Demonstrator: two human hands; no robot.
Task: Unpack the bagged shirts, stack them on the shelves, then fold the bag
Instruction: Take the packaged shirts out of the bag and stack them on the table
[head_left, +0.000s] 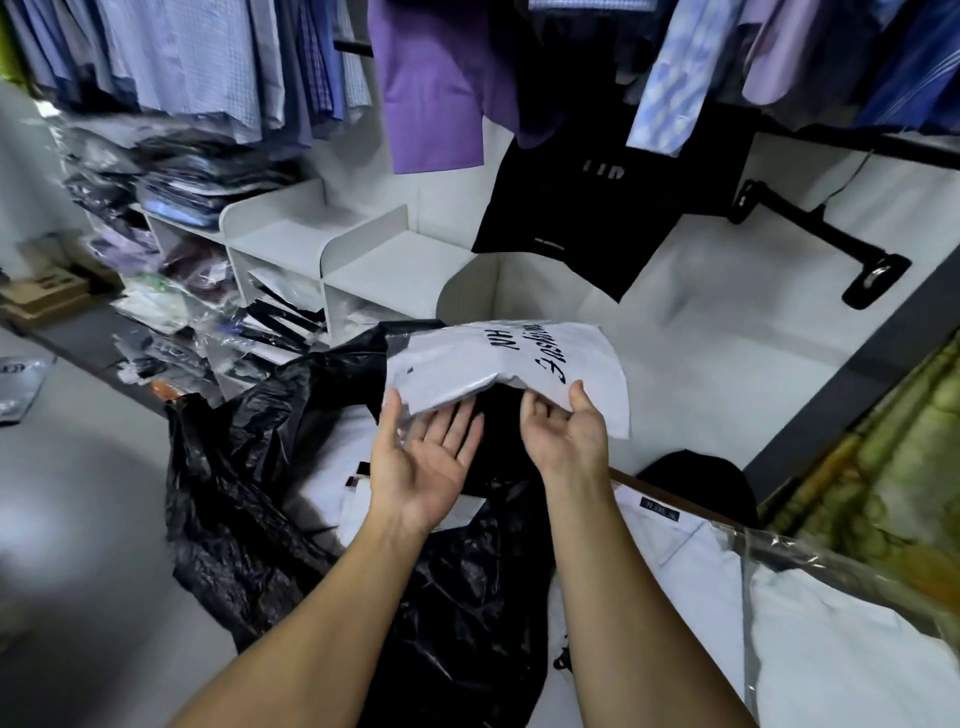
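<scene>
A white packaged shirt (498, 364) with black lettering hangs in the air above the open black plastic bag (249, 467). My left hand (421, 457) is palm up under its near left edge, thumb on top of the packet, fingers fairly straight. My right hand (566, 431) pinches the near right edge between thumb and fingers. More white packets (322, 493) show inside the bag's mouth. White shelf compartments (374, 260) stand behind the bag, the nearest top ones bare.
Stacks of bagged shirts (171, 187) fill the left shelves and spill onto the floor. Hanging shirts (431, 78) and a black tee (597, 208) crowd overhead. A wrapped white shirt (831, 649) lies at lower right beside a patterned cloth (883, 493).
</scene>
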